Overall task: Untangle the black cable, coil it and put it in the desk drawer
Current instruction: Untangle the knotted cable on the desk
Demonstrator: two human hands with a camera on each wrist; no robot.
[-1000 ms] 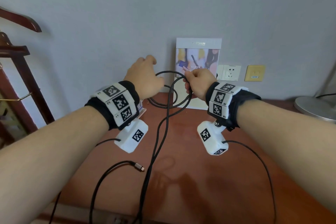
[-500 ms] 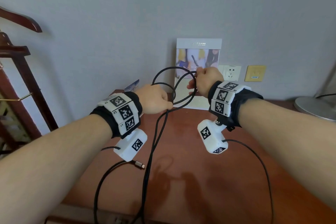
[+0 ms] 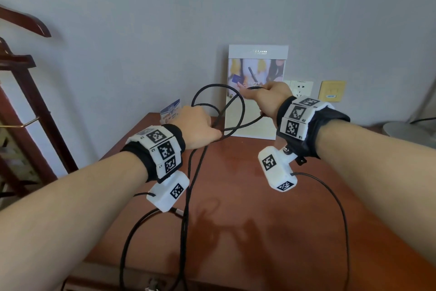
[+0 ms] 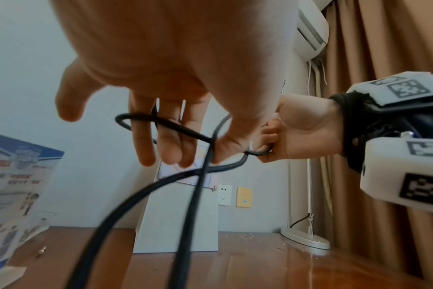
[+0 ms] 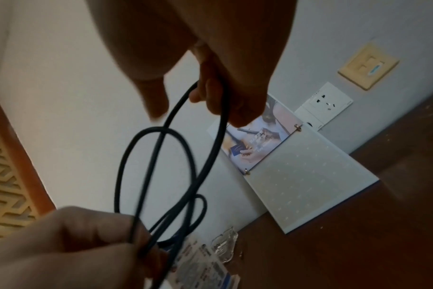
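Note:
The black cable hangs in loose crossing loops between my two hands above the reddish wooden desk. My left hand grips it where the strands cross; in the left wrist view a loop of the cable runs between my left hand's fingers. My right hand, higher and nearer the wall, pinches the top of a loop with curled fingers. Two strands drop from my left hand over the desk's front edge. One metal plug end lies under my left wrist camera.
A white display board leans on the wall behind the hands, a small printed card stand to its left. A wall socket, a yellow plate and a lamp base are at right. A dark wooden rack stands at left.
My left hand came down and right and closed on the crossing strands. My right hand rose slightly toward the wall, and the loops between the hands spread wider.

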